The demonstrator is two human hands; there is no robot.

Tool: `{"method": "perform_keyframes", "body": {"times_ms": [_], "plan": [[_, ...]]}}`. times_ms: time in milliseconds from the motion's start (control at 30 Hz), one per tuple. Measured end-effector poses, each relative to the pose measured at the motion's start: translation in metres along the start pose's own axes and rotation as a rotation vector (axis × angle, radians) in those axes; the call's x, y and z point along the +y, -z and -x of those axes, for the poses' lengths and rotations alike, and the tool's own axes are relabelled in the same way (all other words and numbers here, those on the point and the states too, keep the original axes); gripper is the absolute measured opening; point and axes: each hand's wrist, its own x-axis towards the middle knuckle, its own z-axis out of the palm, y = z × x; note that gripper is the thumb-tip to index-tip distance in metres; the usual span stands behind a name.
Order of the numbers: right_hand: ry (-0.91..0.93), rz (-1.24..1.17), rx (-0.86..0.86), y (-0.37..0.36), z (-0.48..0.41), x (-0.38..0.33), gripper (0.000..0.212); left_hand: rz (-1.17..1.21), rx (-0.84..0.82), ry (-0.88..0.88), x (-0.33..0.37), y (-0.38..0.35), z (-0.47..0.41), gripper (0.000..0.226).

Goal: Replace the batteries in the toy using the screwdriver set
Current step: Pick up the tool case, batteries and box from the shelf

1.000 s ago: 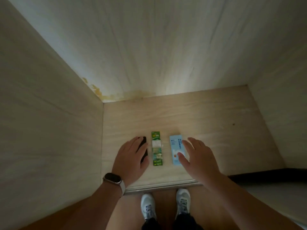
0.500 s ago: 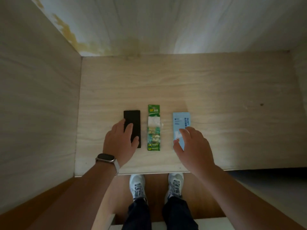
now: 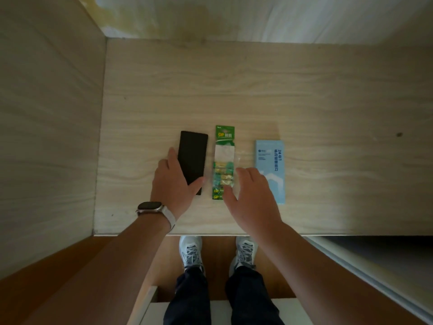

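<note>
Head view.

A: Nearest first: what are the hands doing?

B: Above the grey laced shoes (image 3: pixel 191 250), the left hand (image 3: pixel 173 184), with a pale-strapped wristwatch (image 3: pixel 150 206) on its wrist, lies with straight fingers on the flat black rectangular slab (image 3: pixel 193 153). The slab is presumably the toy. The thumb crosses its near corner, apparently to steady it. The right hand (image 3: pixel 254 195) is spread and empty over the near right edge of the green card blister pack of batteries (image 3: pixel 223 146), probably reaching for it. Contact cannot be told.

A: And beyond?

B: Three items lie parallel and apart on the pale wood-grain shelf (image 3: pixel 234 90): slab left, batteries centre, closed light-blue cardboard screwdriver-set box (image 3: pixel 269 158) right. This spacing keeps each reachable. The slab looks matt and featureless, with no screw or cover visible.
</note>
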Motion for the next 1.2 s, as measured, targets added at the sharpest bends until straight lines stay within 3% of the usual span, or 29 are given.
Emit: {"method": "perform_keyframes", "body": {"times_ms": [100, 267, 400, 600, 933, 1200], "plan": [[-0.103, -0.083, -0.021, -0.010, -0.007, -0.004, 0.046, 0.092, -0.007, -0.020, -0.003, -0.004, -0.001, 0.092], [-0.218, -0.124, -0.003, -0.020, -0.017, -0.005, 0.038, 0.210, 0.058, 0.011, -0.008, -0.012, 0.000, 0.059], [-0.250, -0.097, 0.023, -0.028, -0.025, -0.009, 0.050, 0.331, 0.095, 0.023, -0.010, -0.016, -0.003, 0.040], [-0.361, -0.012, 0.090, -0.039, -0.032, -0.018, 0.065, 0.488, 0.095, 0.033, -0.012, -0.012, 0.001, 0.033], [-0.332, 0.068, 0.148, -0.048, -0.037, -0.023, 0.058, 0.888, 0.094, 0.077, -0.013, 0.003, 0.017, 0.033], [-0.362, -0.047, 0.077, -0.037, -0.039, -0.019, 0.056, 1.000, 0.054, 0.090, -0.016, 0.004, 0.017, 0.035]]}}
